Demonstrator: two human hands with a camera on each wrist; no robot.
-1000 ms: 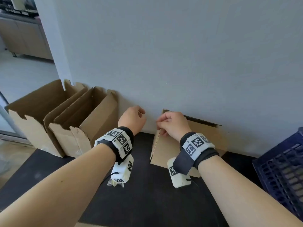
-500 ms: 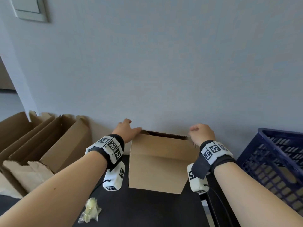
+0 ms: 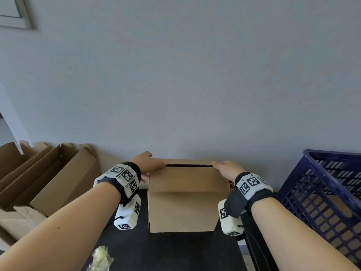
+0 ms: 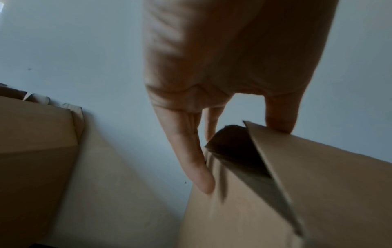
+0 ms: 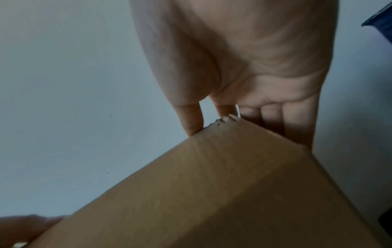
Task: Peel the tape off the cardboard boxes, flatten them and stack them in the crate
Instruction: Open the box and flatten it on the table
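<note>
A brown cardboard box (image 3: pixel 185 204) stands on the dark table against the wall, with a narrow dark slot along its top. My left hand (image 3: pixel 149 166) grips its top left corner, thumb on the side and fingers over the top. In the left wrist view my left hand (image 4: pixel 237 134) straddles the box (image 4: pixel 297 193) corner where a flap gapes. My right hand (image 3: pixel 226 169) grips the top right corner. In the right wrist view my right hand (image 5: pixel 233 120) has the thumb in front of the box (image 5: pixel 212 193) edge and the fingers behind it. The dark blue crate (image 3: pixel 320 194) stands at the right.
Opened cardboard boxes (image 3: pixel 50 178) lean along the wall at the left. A crumpled wad of tape (image 3: pixel 100 259) lies on the table near my left forearm. The grey wall (image 3: pixel 185 85) rises directly behind the box. The black table (image 3: pixel 175 251) edge runs by the crate.
The right hand went from the cardboard's left edge to its top right corner. The left hand came onto the top left corner. The view swung right and up, bringing the crate in.
</note>
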